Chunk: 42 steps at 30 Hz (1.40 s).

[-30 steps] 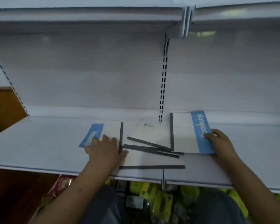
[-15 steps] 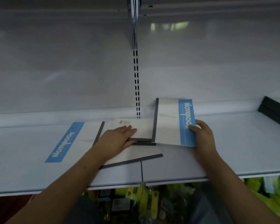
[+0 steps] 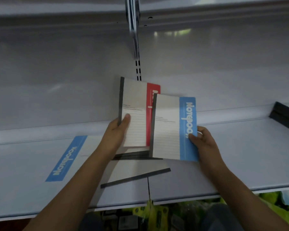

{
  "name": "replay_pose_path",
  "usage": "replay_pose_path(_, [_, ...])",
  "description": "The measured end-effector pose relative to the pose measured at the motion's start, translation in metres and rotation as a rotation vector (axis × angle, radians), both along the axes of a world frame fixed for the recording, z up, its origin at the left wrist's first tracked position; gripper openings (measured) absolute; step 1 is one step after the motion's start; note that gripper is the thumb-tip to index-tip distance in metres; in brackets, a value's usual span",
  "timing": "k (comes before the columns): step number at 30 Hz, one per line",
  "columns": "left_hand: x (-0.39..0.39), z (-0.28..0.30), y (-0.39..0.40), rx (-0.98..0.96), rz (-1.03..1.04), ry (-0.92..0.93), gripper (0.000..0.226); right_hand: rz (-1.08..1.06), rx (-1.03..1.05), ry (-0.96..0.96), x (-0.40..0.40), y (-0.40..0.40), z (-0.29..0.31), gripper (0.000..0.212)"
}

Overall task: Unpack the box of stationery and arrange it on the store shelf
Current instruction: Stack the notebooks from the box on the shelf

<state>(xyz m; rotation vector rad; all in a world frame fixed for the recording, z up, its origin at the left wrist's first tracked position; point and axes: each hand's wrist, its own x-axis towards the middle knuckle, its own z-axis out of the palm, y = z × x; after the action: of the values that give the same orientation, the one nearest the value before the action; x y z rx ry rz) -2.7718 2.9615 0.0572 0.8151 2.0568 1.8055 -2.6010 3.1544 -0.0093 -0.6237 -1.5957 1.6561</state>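
Two notebooks raised upright over the white shelf (image 3: 240, 155), centre of view. Red-banded notebook (image 3: 137, 112) at 12 o'clock, dark spine on its left edge. Left hand (image 3: 117, 130) grips it by the lower left corner, thumb curled onto the lined cover, fingers hidden behind it. Blue-banded notebook (image 3: 172, 129) just to its 3 o'clock side, overlapping the red band's lower part, nearer the camera. Right hand (image 3: 202, 142) pinches its right edge over the blue strip, fingers curled round the edge.

Below the held pair, a small stack of notebooks (image 3: 133, 154) lies flat on the shelf, dark spines showing; count cannot be told. At 6 o'clock of that, another flat notebook (image 3: 132, 170), its dark spine slanting toward the shelf's front edge. At 9 o'clock, a flat notebook with a blue strip (image 3: 68, 157), touching or tucked under the left forearm.

Far 3 o'clock, a dark stack (image 3: 284, 114) on the shelf, well apart from the hands. Slotted upright (image 3: 138, 70) on the back panel at 12 o'clock. Yellow-green packaged goods (image 3: 157, 212) beneath the shelf at 6 o'clock, blurred.
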Motion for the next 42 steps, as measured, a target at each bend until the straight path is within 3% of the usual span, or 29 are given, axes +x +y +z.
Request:
replay_pose_path(5, [0.045, -0.032, 0.027, -0.181, -0.272, -0.075, 0.057, -0.022, 0.113, -0.108, -0.006, -0.003, 0.001, 0.023])
replay_pose_path(8, [0.038, -0.028, 0.028, -0.089, -0.292, -0.255, 0.076, -0.04, 0.111, -0.123, -0.004, 0.002, -0.002, 0.031])
replay_pose_path(10, [0.013, -0.028, 0.013, -0.111, -0.303, -0.019, 0.068, -0.133, 0.118, -0.104, -0.002, 0.007, -0.007, 0.026])
replay_pose_path(11, [0.001, -0.028, 0.003, -0.262, -0.38, 0.203, 0.064, -0.188, 0.103, -0.09, -0.001, 0.009, -0.009, 0.021])
replay_pose_path(13, [-0.028, -0.043, -0.014, -0.741, -0.452, 0.583, 0.083, -0.28, 0.027, -0.067, -0.001, 0.012, -0.01, 0.011])
replay_pose_path(14, [-0.039, -0.052, -0.018, -0.887, -0.446, 0.697, 0.088, -0.308, -0.013, -0.058, -0.001, 0.013, -0.011, 0.01])
replay_pose_path(16, [-0.044, -0.063, -0.019, -0.913, -0.353, 0.852, 0.083, -0.326, -0.08, -0.04, -0.001, 0.013, -0.011, 0.014])
replay_pose_path(18, [-0.042, -0.068, -0.013, -0.864, -0.231, 1.161, 0.071, -0.338, -0.102, -0.027, -0.002, 0.013, -0.011, 0.016])
replay_pose_path(20, [-0.038, -0.07, -0.007, -0.71, -0.12, 1.45, 0.055, -0.361, -0.116, -0.004, -0.001, 0.014, -0.01, 0.017])
replay_pose_path(21, [-0.037, -0.07, -0.004, -0.617, -0.056, 1.5, 0.048, -0.37, -0.136, 0.008, 0.0, 0.015, -0.01, 0.02])
replay_pose_path(27, [-0.043, -0.031, 0.002, -0.421, 0.138, 1.238, 0.035, -0.311, -0.235, 0.101, 0.007, 0.013, -0.005, 0.027])
replay_pose_path(29, [-0.036, -0.015, 0.002, -0.265, 0.157, 1.033, 0.019, -0.254, -0.183, 0.103, 0.007, 0.01, -0.001, 0.022])
replay_pose_path(32, [-0.014, 0.01, 0.006, 0.015, 0.224, 0.712, 0.015, -0.187, -0.099, 0.101, 0.006, 0.004, 0.004, 0.022])
replay_pose_path(35, [0.014, 0.018, 0.019, 0.227, 0.16, 0.247, 0.002, -0.216, -0.005, 0.122, 0.005, -0.001, 0.013, 0.018])
replay_pose_path(38, [0.033, 0.01, 0.035, 0.378, 0.054, -0.175, 0.02, -0.263, 0.037, 0.149, 0.001, 0.0, 0.028, 0.012])
replay_pose_path(42, [0.058, -0.008, 0.055, 0.325, -0.019, -0.363, 0.03, -0.223, 0.034, 0.076, -0.005, 0.008, 0.039, 0.02])
